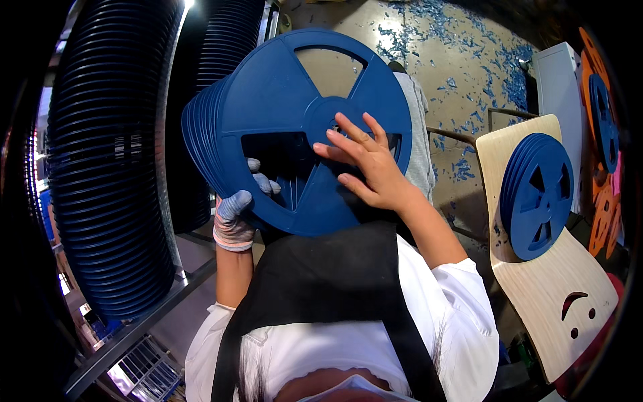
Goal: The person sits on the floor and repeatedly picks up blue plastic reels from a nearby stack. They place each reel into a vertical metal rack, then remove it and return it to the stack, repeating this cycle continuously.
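A thick stack of blue plastic reel flanges [261,90] is in front of my chest, its top disc turned up toward me. Each disc has wide cut-out windows and a small hub hole. My left hand [232,220], in a pale striped glove, grips the stack at its lower left edge. The thumb lies at the rim, and gloved fingertips show through one window. My bare right hand [372,166] is spread over the top disc beside the hub, fingers apart. Whether its fingertips touch the disc I cannot tell.
Long rows of dark blue discs [114,161] fill a metal rack [144,321] at my left. On the right, a wooden chair [536,301] bears a small pile of blue reel flanges [536,201]. Orange discs [605,218] stand beyond it. Blue shavings [462,167] litter the floor.
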Motion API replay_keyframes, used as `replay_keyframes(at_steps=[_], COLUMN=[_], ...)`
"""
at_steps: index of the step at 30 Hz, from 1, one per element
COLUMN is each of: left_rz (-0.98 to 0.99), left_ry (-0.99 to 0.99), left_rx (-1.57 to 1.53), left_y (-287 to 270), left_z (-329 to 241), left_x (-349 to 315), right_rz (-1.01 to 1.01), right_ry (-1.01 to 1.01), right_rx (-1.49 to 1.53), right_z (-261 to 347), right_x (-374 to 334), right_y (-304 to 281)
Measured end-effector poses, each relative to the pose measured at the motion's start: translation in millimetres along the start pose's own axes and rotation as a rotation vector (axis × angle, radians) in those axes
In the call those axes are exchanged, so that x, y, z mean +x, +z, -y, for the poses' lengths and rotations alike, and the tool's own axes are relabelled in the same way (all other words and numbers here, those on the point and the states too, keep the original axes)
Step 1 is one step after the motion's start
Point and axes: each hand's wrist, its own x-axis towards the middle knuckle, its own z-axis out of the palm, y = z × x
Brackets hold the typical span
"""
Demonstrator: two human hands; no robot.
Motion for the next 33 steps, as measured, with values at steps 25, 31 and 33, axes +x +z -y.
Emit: replay_keyframes(at_steps=[25,31,33], left_rz=[0.023,0.084,0.096], left_ry=[0.028,0.029,0.085], left_rx=[-0.163,-0.294,-0.296], left_y=[-23.3,-32.4,-41.4], left_z=[6.5,-6.6,-10.7], left_x=[-1.7,-5.0,-7.5], right_rz=[-0.979,-0.979,-0.984], right_ry=[0.555,0.678,0.599], right_rx=[0.203,0.669,0.763], right_z=[-37.5,-76.9,-70.8], right_x=[-56.4,-83.6,-74.1], right_y=[-39.5,-47.1,-39.3])
